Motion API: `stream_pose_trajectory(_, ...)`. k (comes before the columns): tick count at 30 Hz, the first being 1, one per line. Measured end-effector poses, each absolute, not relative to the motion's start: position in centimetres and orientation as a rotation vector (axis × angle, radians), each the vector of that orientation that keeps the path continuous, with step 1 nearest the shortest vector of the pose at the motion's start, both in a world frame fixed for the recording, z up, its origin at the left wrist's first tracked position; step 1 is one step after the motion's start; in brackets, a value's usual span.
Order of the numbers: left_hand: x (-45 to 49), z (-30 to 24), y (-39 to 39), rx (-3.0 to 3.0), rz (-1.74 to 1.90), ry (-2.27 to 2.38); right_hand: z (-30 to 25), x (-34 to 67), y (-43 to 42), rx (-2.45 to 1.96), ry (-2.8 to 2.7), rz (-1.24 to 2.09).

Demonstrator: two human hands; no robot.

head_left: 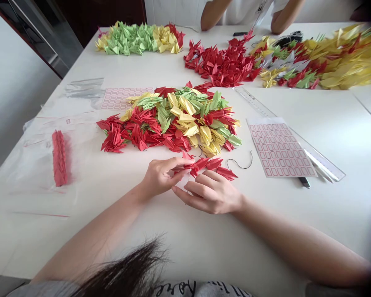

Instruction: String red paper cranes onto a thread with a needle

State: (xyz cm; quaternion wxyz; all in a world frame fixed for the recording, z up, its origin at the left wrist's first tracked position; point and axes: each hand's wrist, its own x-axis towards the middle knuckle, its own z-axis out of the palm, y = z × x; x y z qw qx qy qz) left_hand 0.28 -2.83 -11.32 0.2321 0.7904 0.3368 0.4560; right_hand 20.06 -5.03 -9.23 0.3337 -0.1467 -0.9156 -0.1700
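My left hand (162,176) and my right hand (208,192) meet just above the table's near side, pinching a short string of red origami cranes (207,165). A small white piece of paper (183,182) shows between my fingers, and its exact hold is hidden. A loose black thread (239,163) curves away from the red cranes toward the right. Just beyond my hands lies a large heap of red, yellow and green paper cranes (170,121).
Sheets of pink printed labels (278,149) (125,98) lie beside the heap, with a long clear ruler (315,154) and a pen (304,182) at right. A stacked red crane column (59,159) rests on clear plastic (24,177). More crane piles (221,62) line the far side, near a co-worker's arms (214,14).
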Motion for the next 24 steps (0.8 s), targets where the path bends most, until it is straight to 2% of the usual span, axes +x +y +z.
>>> stream_pose_trajectory(24, 0.49, -11.58, -2.61, 2.298, 1.416, 0.902, -9.59, 20.04, -5.05, -0.415, -2.383, -0.416)
